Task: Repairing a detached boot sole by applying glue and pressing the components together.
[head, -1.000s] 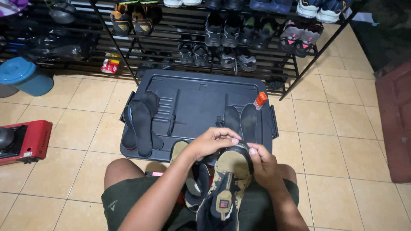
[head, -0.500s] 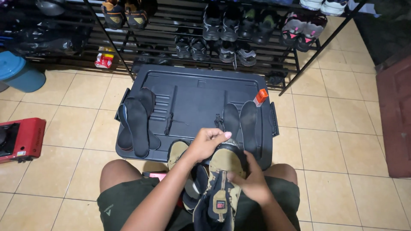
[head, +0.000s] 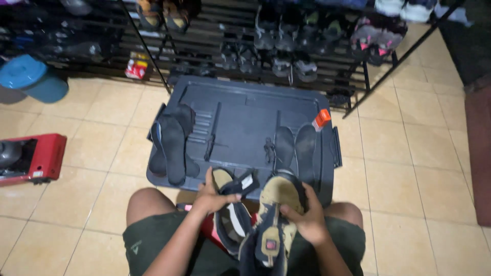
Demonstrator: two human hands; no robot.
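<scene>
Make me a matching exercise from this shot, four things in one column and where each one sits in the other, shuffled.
Things:
1. tan suede shoe
2. pair of dark insoles
3. small orange cap
4. red metal case

Places:
A. on the tiled floor, far left
B. near the dark plastic lid's right edge
C. in the right hand
D. flat on the lid, right half

Pairs: 1-C, 2-D, 3-B, 4-A

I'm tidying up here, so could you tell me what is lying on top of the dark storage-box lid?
On the storage-box lid lie two pairs of dark insoles and a small orange item. The near edge is hidden behind the held shoes.
</scene>
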